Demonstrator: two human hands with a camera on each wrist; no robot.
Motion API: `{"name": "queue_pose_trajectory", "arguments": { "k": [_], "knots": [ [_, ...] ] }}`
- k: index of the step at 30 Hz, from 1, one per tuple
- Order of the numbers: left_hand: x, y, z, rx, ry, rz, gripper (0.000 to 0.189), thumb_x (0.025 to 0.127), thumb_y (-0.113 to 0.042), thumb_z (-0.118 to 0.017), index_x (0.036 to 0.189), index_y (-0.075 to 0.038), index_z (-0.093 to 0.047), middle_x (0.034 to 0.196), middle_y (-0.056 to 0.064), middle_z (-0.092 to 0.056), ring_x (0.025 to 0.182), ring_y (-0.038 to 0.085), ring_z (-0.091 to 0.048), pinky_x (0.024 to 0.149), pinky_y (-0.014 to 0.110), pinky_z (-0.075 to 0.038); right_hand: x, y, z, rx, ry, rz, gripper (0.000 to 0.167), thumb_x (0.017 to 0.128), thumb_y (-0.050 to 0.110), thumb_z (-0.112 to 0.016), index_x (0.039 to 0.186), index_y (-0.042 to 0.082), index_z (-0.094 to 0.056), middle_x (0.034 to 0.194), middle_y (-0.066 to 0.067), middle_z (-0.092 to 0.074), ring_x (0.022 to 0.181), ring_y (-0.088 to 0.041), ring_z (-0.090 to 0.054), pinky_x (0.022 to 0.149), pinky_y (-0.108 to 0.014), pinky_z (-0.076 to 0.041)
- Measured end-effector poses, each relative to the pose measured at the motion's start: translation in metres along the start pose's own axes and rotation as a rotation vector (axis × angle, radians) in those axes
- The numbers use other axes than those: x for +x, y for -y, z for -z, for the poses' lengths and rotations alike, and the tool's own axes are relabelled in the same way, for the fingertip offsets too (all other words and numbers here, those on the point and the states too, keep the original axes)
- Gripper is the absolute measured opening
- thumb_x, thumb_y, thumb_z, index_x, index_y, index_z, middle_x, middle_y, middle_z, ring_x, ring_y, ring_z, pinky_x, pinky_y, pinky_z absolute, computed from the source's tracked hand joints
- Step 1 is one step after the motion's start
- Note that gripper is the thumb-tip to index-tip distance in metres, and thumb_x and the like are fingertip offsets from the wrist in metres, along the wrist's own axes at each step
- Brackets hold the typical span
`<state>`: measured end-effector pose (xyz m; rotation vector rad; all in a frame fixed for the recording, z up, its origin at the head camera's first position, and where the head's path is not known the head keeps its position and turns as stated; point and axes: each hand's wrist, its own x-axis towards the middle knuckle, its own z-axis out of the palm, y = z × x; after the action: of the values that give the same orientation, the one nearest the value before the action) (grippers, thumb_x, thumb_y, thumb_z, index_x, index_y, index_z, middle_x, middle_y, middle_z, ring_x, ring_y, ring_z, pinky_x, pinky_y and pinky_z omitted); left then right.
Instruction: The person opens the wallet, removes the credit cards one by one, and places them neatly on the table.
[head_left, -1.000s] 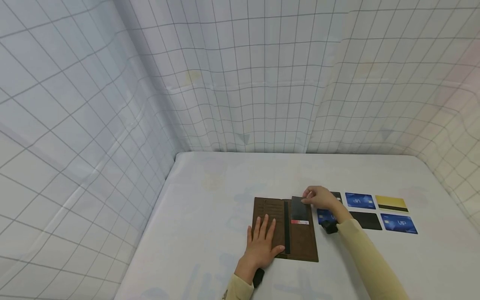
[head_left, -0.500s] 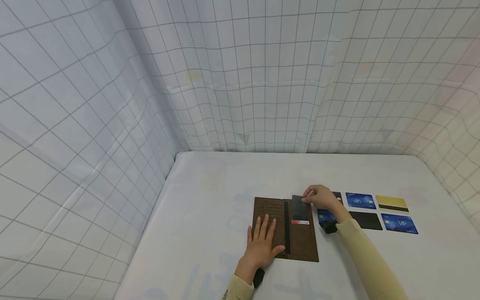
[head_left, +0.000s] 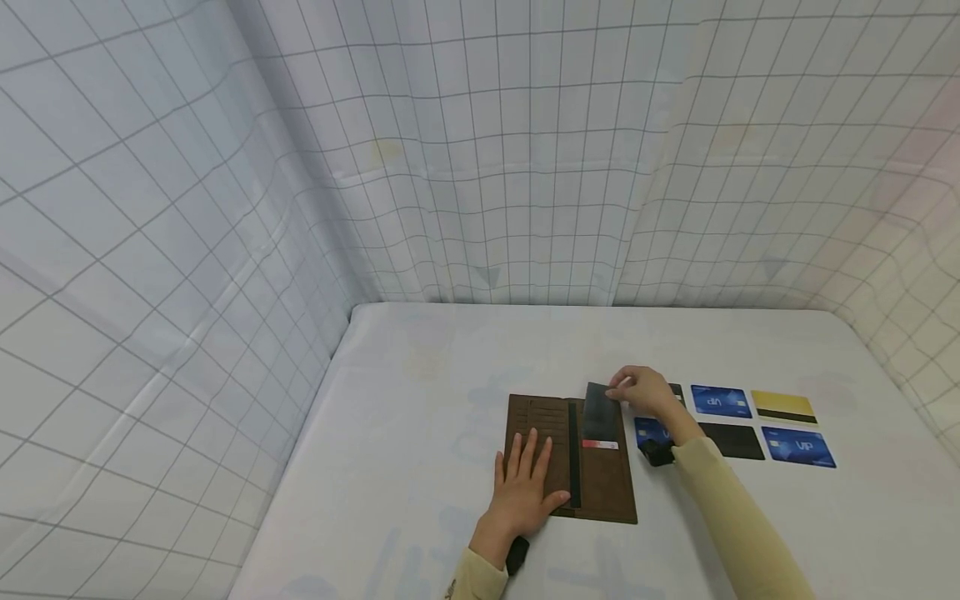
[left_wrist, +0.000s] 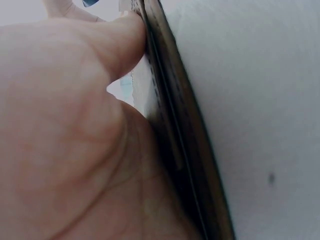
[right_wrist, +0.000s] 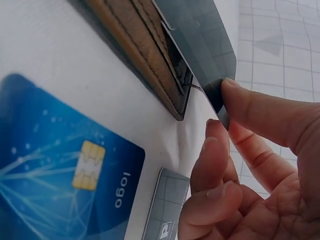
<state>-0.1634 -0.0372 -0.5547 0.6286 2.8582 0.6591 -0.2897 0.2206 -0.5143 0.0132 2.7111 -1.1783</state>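
Observation:
A brown wallet (head_left: 607,496) lies unfolded on the white table. Fingers spread, my left hand (head_left: 519,493) rests flat on its left half; in the left wrist view the thumb (left_wrist: 125,45) lies along the wallet's stitched edge (left_wrist: 165,90). My right hand (head_left: 643,390) pinches the upper right corner of a dark grey card (head_left: 600,412) between thumb and fingers. That card overlaps the wallet's right half, its top sticking out past the far edge. In the right wrist view the pinched card (right_wrist: 205,40) stands tilted beside the wallet's corner (right_wrist: 160,85).
Right of the wallet several cards lie in two rows: blue ones such as the blue card (head_left: 720,401), a gold card (head_left: 783,407) with a black stripe and a black card (head_left: 733,442). A red and white strip (head_left: 600,445) shows on the wallet. Grid-patterned curtains (head_left: 480,167) surround the table.
My right hand has moved slightly away from me, drawing the dark grey card's top further past the wallet's far edge and tilting it up. The left hand has stayed still.

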Motion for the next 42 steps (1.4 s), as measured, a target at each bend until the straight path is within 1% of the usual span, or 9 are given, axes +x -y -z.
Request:
{"name": "queue_pose_trajectory", "arguments": {
  "k": [6, 10, 13, 19, 24, 26, 31, 37, 42],
  "knots": [
    [-0.002, -0.006, 0.009, -0.007, 0.043, 0.020, 0.076, 0.095, -0.051, -0.047, 0.152, -0.011, -0.016, 0.157, 0.013, -0.003, 0.142, 0.033, 0.004, 0.106, 0.059, 0.001, 0.001, -0.003, 0.002, -0.010, 0.009, 0.011, 0.021, 0.087, 0.022, -0.069, 0.098, 0.005, -0.064, 0.092, -0.013, -0.062, 0.080, -0.025, -0.057, 0.066, -0.037, -0.047],
    [-0.005, -0.010, 0.014, -0.025, 0.028, 0.010, 0.076, 0.094, -0.049, -0.049, 0.152, -0.011, -0.018, 0.157, 0.014, -0.006, 0.142, 0.034, 0.001, 0.106, 0.059, -0.001, 0.001, -0.004, 0.003, 0.001, 0.015, 0.005, 0.021, 0.087, 0.022, -0.069, 0.098, 0.005, -0.064, 0.092, -0.012, -0.063, 0.077, -0.024, -0.057, 0.065, -0.036, -0.047],
    [-0.005, -0.009, 0.013, -0.029, 0.023, 0.006, 0.076, 0.095, -0.050, -0.048, 0.152, -0.011, -0.016, 0.157, 0.013, -0.004, 0.142, 0.034, 0.002, 0.106, 0.059, 0.000, 0.000, -0.003, 0.004, 0.011, 0.009, 0.001, 0.021, 0.087, 0.022, -0.069, 0.099, 0.005, -0.063, 0.092, -0.012, -0.063, 0.075, -0.023, -0.057, 0.064, -0.036, -0.047],
    [-0.004, -0.004, 0.005, -0.022, 0.019, 0.003, 0.078, 0.095, -0.054, -0.043, 0.153, -0.014, -0.012, 0.158, 0.010, 0.000, 0.142, 0.030, 0.007, 0.106, 0.058, 0.003, -0.001, -0.004, 0.007, 0.036, -0.012, -0.017, 0.023, 0.087, 0.024, -0.069, 0.098, 0.005, -0.062, 0.091, -0.012, -0.063, 0.071, -0.022, -0.057, 0.063, -0.035, -0.044],
    [-0.003, 0.000, 0.000, -0.030, -0.009, -0.014, 0.077, 0.095, -0.053, -0.044, 0.153, -0.013, -0.015, 0.157, 0.012, -0.002, 0.142, 0.031, 0.005, 0.105, 0.059, 0.002, -0.004, -0.006, 0.011, 0.077, -0.020, -0.038, 0.022, 0.088, 0.024, -0.068, 0.097, 0.004, -0.062, 0.084, -0.010, -0.063, 0.065, -0.019, -0.055, 0.059, -0.032, -0.043],
    [-0.003, -0.003, 0.004, -0.017, -0.001, -0.005, 0.076, 0.095, -0.052, -0.046, 0.152, -0.011, -0.017, 0.157, 0.013, -0.004, 0.142, 0.033, 0.003, 0.106, 0.059, 0.000, -0.005, -0.007, 0.013, 0.091, -0.024, -0.036, 0.021, 0.088, 0.022, -0.067, 0.097, 0.004, -0.063, 0.083, -0.009, -0.063, 0.064, -0.019, -0.056, 0.058, -0.031, -0.044],
    [-0.006, -0.010, 0.015, -0.011, 0.025, 0.011, 0.075, 0.095, -0.049, -0.049, 0.151, -0.009, -0.019, 0.156, 0.015, -0.007, 0.142, 0.034, -0.001, 0.106, 0.059, -0.002, -0.006, -0.011, 0.016, 0.089, -0.035, -0.032, 0.019, 0.089, 0.019, -0.066, 0.097, 0.002, -0.063, 0.085, -0.011, -0.064, 0.067, -0.020, -0.058, 0.058, -0.029, -0.045],
    [-0.005, -0.008, 0.012, -0.028, 0.017, -0.007, 0.076, 0.095, -0.050, -0.047, 0.152, -0.009, -0.018, 0.157, 0.014, -0.005, 0.142, 0.035, 0.001, 0.106, 0.060, -0.001, -0.008, -0.017, 0.017, 0.095, -0.023, -0.028, 0.021, 0.089, 0.021, -0.066, 0.097, 0.001, -0.062, 0.084, -0.011, -0.065, 0.067, -0.019, -0.059, 0.060, -0.032, -0.046],
    [-0.004, -0.008, 0.012, 0.003, 0.025, 0.008, 0.075, 0.095, -0.050, -0.047, 0.152, -0.010, -0.018, 0.157, 0.014, -0.006, 0.142, 0.034, -0.001, 0.107, 0.058, -0.003, -0.012, -0.019, 0.020, 0.131, -0.017, -0.018, 0.023, 0.090, 0.022, -0.066, 0.098, 0.001, -0.062, 0.084, -0.010, -0.066, 0.065, -0.019, -0.059, 0.059, -0.032, -0.045]
  ]
}}
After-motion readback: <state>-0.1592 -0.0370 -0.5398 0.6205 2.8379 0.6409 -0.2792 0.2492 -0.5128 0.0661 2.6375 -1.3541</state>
